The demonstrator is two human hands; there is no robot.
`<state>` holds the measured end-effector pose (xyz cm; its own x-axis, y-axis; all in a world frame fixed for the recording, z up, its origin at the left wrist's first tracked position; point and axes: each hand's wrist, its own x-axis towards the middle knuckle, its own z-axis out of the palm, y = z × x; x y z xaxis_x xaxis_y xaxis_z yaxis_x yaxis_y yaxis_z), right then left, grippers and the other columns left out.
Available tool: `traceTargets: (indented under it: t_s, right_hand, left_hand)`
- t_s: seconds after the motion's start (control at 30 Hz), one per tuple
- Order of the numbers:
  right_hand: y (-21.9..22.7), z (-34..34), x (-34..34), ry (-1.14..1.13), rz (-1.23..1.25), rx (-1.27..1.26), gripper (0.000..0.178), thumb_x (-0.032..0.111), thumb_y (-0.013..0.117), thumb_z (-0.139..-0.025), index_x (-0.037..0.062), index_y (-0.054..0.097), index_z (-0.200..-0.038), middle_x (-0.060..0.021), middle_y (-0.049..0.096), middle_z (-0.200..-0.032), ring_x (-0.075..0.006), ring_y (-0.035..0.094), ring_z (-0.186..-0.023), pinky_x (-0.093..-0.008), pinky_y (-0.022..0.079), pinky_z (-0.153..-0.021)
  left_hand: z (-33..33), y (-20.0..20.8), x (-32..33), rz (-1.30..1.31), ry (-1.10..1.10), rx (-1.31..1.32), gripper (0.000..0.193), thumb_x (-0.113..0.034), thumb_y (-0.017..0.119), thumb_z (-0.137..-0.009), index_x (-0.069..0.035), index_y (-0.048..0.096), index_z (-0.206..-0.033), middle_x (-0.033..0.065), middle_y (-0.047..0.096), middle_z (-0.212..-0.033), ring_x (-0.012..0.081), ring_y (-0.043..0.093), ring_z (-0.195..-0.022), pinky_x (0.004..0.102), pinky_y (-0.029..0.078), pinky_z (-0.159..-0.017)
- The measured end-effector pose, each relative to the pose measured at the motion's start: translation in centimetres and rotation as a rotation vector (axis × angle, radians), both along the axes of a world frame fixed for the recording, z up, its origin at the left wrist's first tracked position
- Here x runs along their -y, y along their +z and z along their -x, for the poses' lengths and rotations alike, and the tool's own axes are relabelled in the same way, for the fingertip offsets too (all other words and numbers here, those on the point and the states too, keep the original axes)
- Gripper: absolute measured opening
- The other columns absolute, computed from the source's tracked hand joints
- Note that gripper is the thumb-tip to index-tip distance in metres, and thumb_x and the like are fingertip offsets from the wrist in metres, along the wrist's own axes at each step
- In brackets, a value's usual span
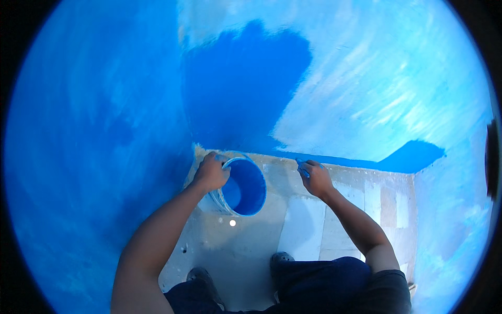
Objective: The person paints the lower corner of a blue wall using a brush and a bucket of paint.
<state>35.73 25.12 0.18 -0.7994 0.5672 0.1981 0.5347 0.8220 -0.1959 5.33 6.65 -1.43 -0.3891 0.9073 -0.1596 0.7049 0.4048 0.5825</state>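
Note:
My left hand point(211, 172) is closed on the rim of a round paint bucket point(256, 183), whose inside is coated blue and whose pale outer wall is smeared. The bucket leans with its mouth toward me, close to the wall corner. My right hand point(316, 179) is closed round a small blue-smeared paintbrush point(300, 163), mostly hidden by the fingers, at the foot of the wall. Deep blue paint point(246, 89) covers a large patch of the facing wall point(361, 78), and a narrow band of it runs along the wall's base to the right.
A darker blue wall point(94, 131) rises on my left, and a light blue wall point(455, 220) on my right. Underfoot lies a grey floor with pale rectangular tiles point(303, 222). My shoes point(282, 257) stand just behind the bucket. A dark object point(492, 159) shows at the right edge.

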Motion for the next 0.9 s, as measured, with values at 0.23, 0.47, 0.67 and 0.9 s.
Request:
traceTargets:
  t_s: [0.23,0.47,0.67,0.9]
  right_hand:
    - [6.0,-9.1,-1.6,-0.227,0.256,-0.491,0.013,0.013,0.068,-0.085,-0.0006,0.069,-0.086,-0.0133,0.069,-0.078,-0.0241,0.064,-0.063,-0.0347,0.051,-0.061]
    - [8.6,-17.3,-6.2,-0.371,0.782,-1.170,0.015,0.015,0.062,-0.084,-0.0004,0.065,-0.083,-0.0091,0.064,-0.071,-0.0155,0.060,-0.061,-0.0283,0.049,-0.060]
    - [6.9,-22.5,-9.4,-0.385,0.828,-1.239,0.015,0.014,0.057,-0.085,0.0021,0.061,-0.078,-0.0069,0.060,-0.067,-0.0141,0.056,-0.055,-0.0277,0.044,-0.049]
    - [0.9,-25.7,-10.1,-0.662,0.842,-1.353,0.012,0.012,0.057,-0.085,0.0019,0.062,-0.079,-0.0049,0.058,-0.062,-0.0114,0.053,-0.047,-0.0244,0.040,-0.042]
  left_hand:
    - [-7.5,3.2,-4.2,-0.033,-0.153,-0.151,0.036,-0.023,0.063,-0.085,-0.001,0.066,-0.114,0.0219,0.046,-0.136,0.0383,0.050,-0.122,0.0443,0.041,-0.104]
    - [-16.7,5.0,-10.6,-0.146,-0.181,0.122,0.031,-0.019,0.064,-0.084,0.004,0.063,-0.104,0.0223,0.056,-0.114,0.0361,0.057,-0.107,0.0457,0.046,-0.090]
    - [-24.8,2.4,-18.5,-0.164,-0.333,0.101,0.042,-0.025,0.065,-0.088,0.000,0.059,-0.121,0.0229,0.053,-0.129,0.0387,0.054,-0.114,0.0432,0.042,-0.101]
    - [-33.8,2.4,-24.2,-0.232,-0.418,0.131,0.040,-0.021,0.066,-0.088,0.004,0.057,-0.117,0.0259,0.055,-0.123,0.0396,0.054,-0.114,0.0430,0.043,-0.099]
